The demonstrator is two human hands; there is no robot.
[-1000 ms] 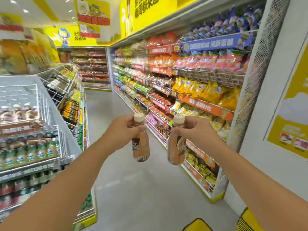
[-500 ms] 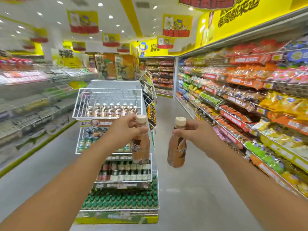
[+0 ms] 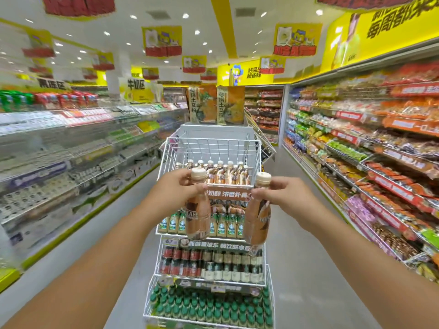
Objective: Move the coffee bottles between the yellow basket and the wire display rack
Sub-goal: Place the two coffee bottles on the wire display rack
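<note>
Left hand (image 3: 183,188) grips left coffee bottle (image 3: 198,210) by the neck, right hand (image 3: 280,193) grips right coffee bottle (image 3: 257,217); both tan-brown, cream caps, dark labels, held upright just in front of wire display rack (image 3: 209,148), whose top tier holds similar bottles

Bright, even light from recessed ceiling spots (image 3: 185,15) — side shelves motion-blurred, edges bent by wide-angle distortion.

Those two coffee bottles (image 3: 198,214) look like glossy clear plastic with matt cream caps, the wire display rack (image 3: 209,162) is white-coated metal, floor (image 3: 306,269) smooth grey.
</note>
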